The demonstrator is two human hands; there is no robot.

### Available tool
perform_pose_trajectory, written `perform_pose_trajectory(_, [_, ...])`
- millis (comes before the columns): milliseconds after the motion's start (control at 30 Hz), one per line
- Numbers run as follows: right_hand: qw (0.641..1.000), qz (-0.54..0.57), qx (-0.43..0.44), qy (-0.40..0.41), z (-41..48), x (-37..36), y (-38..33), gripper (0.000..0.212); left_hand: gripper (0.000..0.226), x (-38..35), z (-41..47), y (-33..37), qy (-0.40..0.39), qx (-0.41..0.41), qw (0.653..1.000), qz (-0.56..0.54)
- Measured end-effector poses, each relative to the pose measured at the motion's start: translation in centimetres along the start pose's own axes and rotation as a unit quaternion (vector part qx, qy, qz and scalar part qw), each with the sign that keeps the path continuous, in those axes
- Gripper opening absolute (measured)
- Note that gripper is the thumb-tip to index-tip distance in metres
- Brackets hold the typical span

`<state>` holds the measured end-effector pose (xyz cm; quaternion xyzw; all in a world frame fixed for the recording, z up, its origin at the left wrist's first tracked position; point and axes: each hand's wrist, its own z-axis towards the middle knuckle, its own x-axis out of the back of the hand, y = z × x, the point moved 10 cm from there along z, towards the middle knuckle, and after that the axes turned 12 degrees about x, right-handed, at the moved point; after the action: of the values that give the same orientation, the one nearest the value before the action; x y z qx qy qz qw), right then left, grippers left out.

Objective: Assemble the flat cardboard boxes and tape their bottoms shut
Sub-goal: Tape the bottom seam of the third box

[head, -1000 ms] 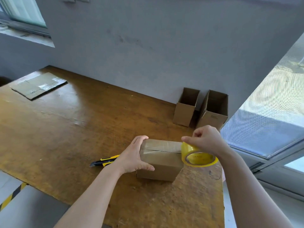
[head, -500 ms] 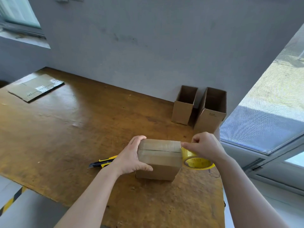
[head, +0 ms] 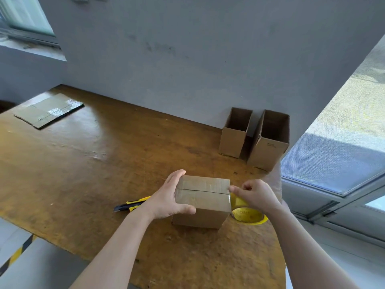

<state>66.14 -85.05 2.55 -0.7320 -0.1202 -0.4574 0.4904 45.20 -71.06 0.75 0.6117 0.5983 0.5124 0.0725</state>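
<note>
box [head: 205,202] brown | tape roll [head: 246,213] yellow | knife [head: 133,205] yellow/blk | table [head: 83,163] prob. amber wood

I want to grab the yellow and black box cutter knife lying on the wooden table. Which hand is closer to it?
Left. The left hand holds the box just beside the yellow and black box cutter knife; the right hand is across the box.

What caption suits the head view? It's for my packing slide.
Left hand steadies a cardboard box while the right hand pulls yellow tape over its edge.

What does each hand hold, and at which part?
Left hand grips the box by its left end; right hand holds the yellow tape roll by its top.
</note>
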Motion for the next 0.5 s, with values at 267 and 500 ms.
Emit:
perform_pose_trajectory(267, [1.0,-0.003,0.019,-0.018,-0.3,-1.8,-1.5,0.057,0.078,1.1,-0.2,-2.1,0.078,0.167,0.977,-0.107])
perform_pose_trajectory(500, [0.985,0.026,0.034,-0.166,-0.2,-6.0,-3.9,0.055,0.051,3.2,-3.0,-5.7,0.143,0.228,0.951,-0.151])
